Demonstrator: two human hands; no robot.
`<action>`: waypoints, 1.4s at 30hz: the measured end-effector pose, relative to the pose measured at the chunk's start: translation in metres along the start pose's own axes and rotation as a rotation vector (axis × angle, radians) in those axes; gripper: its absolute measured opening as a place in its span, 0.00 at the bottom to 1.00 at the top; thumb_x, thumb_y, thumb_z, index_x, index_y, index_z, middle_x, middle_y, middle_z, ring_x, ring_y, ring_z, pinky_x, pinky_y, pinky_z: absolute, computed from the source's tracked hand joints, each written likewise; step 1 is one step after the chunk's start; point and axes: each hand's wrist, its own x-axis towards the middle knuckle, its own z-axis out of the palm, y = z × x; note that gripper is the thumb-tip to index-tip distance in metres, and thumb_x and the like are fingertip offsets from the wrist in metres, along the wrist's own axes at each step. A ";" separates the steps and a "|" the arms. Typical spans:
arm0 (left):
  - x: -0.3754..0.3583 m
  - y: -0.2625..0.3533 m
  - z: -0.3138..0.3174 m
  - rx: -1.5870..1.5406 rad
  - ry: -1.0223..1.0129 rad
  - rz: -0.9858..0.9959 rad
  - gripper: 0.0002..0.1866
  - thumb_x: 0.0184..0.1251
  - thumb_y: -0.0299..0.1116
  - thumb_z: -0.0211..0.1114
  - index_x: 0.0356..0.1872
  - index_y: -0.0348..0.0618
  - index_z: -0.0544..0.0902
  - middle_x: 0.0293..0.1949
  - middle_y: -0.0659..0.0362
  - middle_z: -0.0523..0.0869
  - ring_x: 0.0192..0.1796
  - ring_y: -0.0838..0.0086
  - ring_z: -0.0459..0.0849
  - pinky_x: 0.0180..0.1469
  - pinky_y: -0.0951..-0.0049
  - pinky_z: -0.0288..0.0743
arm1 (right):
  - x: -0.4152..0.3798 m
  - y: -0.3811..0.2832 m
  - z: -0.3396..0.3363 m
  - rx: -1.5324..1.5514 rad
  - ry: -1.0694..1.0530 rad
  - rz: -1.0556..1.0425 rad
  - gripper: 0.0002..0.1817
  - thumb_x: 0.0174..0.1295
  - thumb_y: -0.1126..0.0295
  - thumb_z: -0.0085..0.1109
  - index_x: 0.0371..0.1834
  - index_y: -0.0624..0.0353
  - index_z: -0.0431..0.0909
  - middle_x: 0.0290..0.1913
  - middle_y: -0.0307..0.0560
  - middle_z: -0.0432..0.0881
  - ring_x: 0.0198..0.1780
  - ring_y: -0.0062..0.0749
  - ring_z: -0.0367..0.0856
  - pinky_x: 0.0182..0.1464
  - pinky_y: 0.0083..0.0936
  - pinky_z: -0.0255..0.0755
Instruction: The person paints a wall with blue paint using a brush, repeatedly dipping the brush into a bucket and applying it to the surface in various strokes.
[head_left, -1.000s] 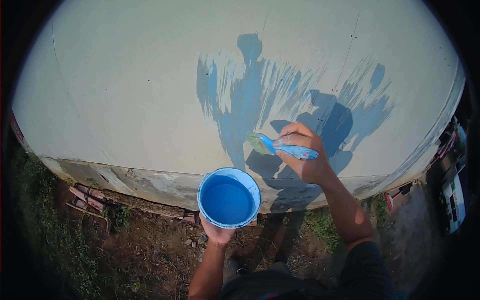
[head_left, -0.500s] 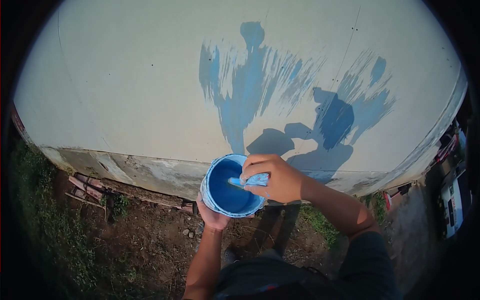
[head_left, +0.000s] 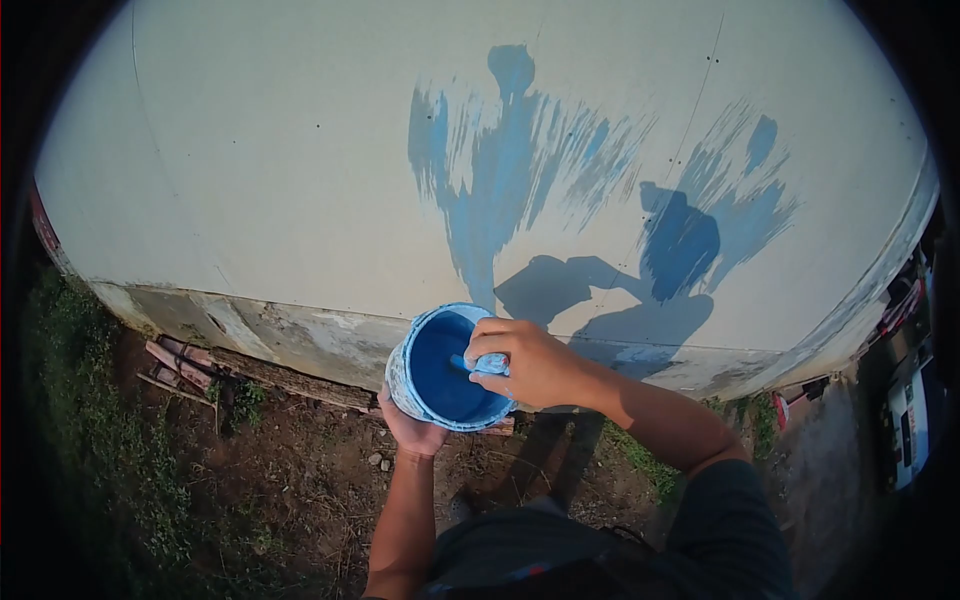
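A bucket of blue paint (head_left: 398,378), its pale outside and rim smeared with blue, is tilted so that its mouth faces me. My left hand (head_left: 414,428) supports it from below on the left, fingers around its lower side. Over the bucket's mouth, my right hand (head_left: 530,362) grips the paint-covered handle of a paintbrush (head_left: 488,365). The brush points left into the bucket, and its bristles are hidden from view. Just beyond stands a pale wall (head_left: 270,190) with streaky blue paint strokes (head_left: 490,165) on it.
Shadows of my head and arms (head_left: 640,300) fall on the wall. At its foot lie broken bricks (head_left: 182,368) and a wooden plank (head_left: 290,380). Weeds (head_left: 110,440) grow on the left of the dirt ground (head_left: 300,470). A white vehicle (head_left: 908,425) stands at the far right.
The bucket and both hands have shifted slightly left relative to the wall. My right hand has moved the brush a little lower in the bucket's mouth. The wall strokes look the same.
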 end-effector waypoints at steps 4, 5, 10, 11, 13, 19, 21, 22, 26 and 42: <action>-0.002 -0.001 -0.003 0.033 0.018 0.005 0.44 0.81 0.70 0.50 0.82 0.46 0.75 0.79 0.51 0.80 0.79 0.53 0.80 0.80 0.46 0.74 | -0.004 -0.003 0.001 -0.023 -0.007 0.004 0.12 0.67 0.74 0.78 0.50 0.64 0.89 0.51 0.51 0.86 0.46 0.50 0.89 0.50 0.41 0.84; -0.002 -0.002 -0.003 0.034 0.018 0.004 0.44 0.81 0.70 0.50 0.82 0.46 0.75 0.79 0.51 0.80 0.79 0.53 0.80 0.80 0.46 0.74 | -0.005 -0.004 0.000 -0.027 -0.018 0.028 0.12 0.67 0.74 0.78 0.50 0.64 0.89 0.52 0.51 0.86 0.47 0.50 0.89 0.51 0.42 0.84; -0.008 -0.004 -0.001 0.032 0.004 -0.020 0.44 0.81 0.69 0.49 0.83 0.46 0.75 0.80 0.51 0.80 0.79 0.53 0.79 0.81 0.45 0.74 | -0.013 0.002 -0.002 -0.043 0.026 -0.026 0.12 0.66 0.74 0.79 0.51 0.62 0.89 0.52 0.51 0.86 0.47 0.50 0.89 0.51 0.41 0.83; -0.009 -0.006 -0.001 0.034 0.002 -0.019 0.44 0.81 0.69 0.49 0.83 0.46 0.75 0.80 0.51 0.80 0.79 0.53 0.79 0.81 0.45 0.74 | -0.014 0.003 -0.004 -0.036 0.057 -0.059 0.13 0.66 0.74 0.79 0.51 0.62 0.89 0.52 0.50 0.86 0.47 0.49 0.89 0.51 0.41 0.83; -0.011 -0.010 -0.001 0.025 0.006 -0.001 0.42 0.81 0.70 0.53 0.81 0.48 0.76 0.79 0.52 0.80 0.78 0.54 0.80 0.80 0.46 0.75 | -0.016 0.000 -0.013 0.001 0.083 -0.042 0.13 0.65 0.75 0.80 0.51 0.62 0.90 0.51 0.50 0.87 0.47 0.47 0.89 0.51 0.39 0.83; -0.014 -0.015 0.010 -0.020 0.004 -0.028 0.43 0.81 0.70 0.52 0.82 0.47 0.75 0.79 0.53 0.80 0.78 0.54 0.79 0.80 0.43 0.74 | -0.032 0.005 -0.034 0.085 0.190 -0.078 0.14 0.65 0.74 0.83 0.52 0.61 0.90 0.51 0.49 0.88 0.49 0.43 0.90 0.50 0.37 0.83; -0.017 -0.015 0.018 -0.028 0.023 -0.016 0.42 0.82 0.69 0.52 0.81 0.47 0.75 0.78 0.52 0.81 0.77 0.53 0.80 0.78 0.44 0.77 | -0.035 0.011 -0.032 0.069 0.218 -0.116 0.14 0.65 0.74 0.83 0.52 0.60 0.91 0.51 0.49 0.88 0.49 0.43 0.90 0.50 0.37 0.83; -0.017 -0.016 0.021 -0.034 0.044 -0.008 0.42 0.82 0.69 0.51 0.81 0.46 0.75 0.77 0.51 0.81 0.76 0.53 0.82 0.75 0.44 0.81 | -0.037 0.013 -0.030 0.122 0.233 -0.144 0.14 0.65 0.74 0.83 0.52 0.59 0.91 0.51 0.49 0.89 0.49 0.43 0.90 0.50 0.37 0.83; -0.014 -0.017 0.011 -0.022 -0.006 -0.062 0.41 0.83 0.68 0.50 0.81 0.45 0.74 0.75 0.49 0.82 0.71 0.49 0.86 0.65 0.40 0.90 | -0.044 0.001 -0.026 -0.008 0.185 -0.074 0.14 0.65 0.75 0.82 0.53 0.59 0.91 0.52 0.49 0.89 0.49 0.43 0.91 0.50 0.37 0.84; -0.006 -0.013 -0.013 0.003 0.010 -0.118 0.43 0.82 0.70 0.45 0.83 0.49 0.72 0.79 0.48 0.78 0.75 0.50 0.83 0.68 0.38 0.87 | -0.042 0.005 -0.031 0.029 0.256 -0.051 0.13 0.64 0.75 0.84 0.50 0.62 0.92 0.51 0.51 0.91 0.46 0.42 0.92 0.47 0.36 0.85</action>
